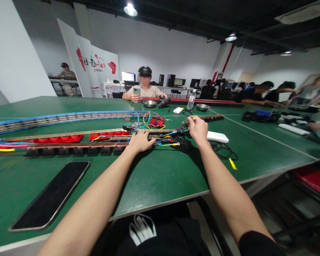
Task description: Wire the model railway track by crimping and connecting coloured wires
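Observation:
My left hand (142,140) lies with its fingers stretched over a long rail assembly, pressing on the brown-and-black rails (77,146). My right hand (198,129) is closed in a pinch at the assembly's right end, around a small thing with a yellow end (194,118) whose kind I cannot make out. Between the hands, loose wires with ring terminals (177,144) stick out. Beyond the left hand are red plastic pieces (109,135) and a red block with coloured wires (157,122). A curved blue track (69,116) runs off to the left.
A phone (52,193) lies at the near left. Right of my right hand are a white bar-shaped device (217,137), a black cable (229,153) and a yellow tag (232,164). Across the table a person (146,87) sits near metal bowls (149,103), a power drill (164,102) and a bottle (191,99).

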A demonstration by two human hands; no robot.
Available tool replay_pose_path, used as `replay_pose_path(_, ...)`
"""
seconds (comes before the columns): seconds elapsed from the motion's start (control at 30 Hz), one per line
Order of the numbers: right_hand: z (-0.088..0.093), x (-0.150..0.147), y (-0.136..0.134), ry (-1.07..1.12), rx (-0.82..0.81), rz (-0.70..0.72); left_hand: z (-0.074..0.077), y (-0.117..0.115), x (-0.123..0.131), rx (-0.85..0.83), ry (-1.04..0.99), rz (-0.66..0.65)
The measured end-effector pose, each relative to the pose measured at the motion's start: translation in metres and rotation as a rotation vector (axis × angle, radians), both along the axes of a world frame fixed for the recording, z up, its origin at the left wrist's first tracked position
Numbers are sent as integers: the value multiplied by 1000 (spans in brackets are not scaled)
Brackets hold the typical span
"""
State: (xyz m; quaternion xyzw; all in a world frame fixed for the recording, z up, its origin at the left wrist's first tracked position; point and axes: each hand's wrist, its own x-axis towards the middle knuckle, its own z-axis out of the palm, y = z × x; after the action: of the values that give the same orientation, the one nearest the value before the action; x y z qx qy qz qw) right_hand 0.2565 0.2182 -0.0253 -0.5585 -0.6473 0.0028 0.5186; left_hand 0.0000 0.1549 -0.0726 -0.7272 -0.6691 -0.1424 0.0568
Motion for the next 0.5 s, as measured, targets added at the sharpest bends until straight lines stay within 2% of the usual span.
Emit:
replay_pose_path(0.07, 9, 0, -18, 93, 51, 76, -1, 0, 0, 9, -1, -2)
replay_pose_path(0.13, 14, -2, -40, 256, 18, 227, -2, 0, 0, 12, -5, -8)
replay_pose_path(0.23, 10, -9, -72, 423, -110, 456, -1, 0, -2, 4, -25, -17)
replay_pose_path(0.3, 3, -15, -89, 461, -208, 560, 1, 1, -4, -1, -62, -34)
replay_pose_path(0.4, -10, -22, -103, 513, -270, 597, 4, 2, -10, -3, -149, -106)
replay_pose_path(0.5, -19, -25, -109, 574, -255, 580, 6, 3, -14, -19, -193, -144)
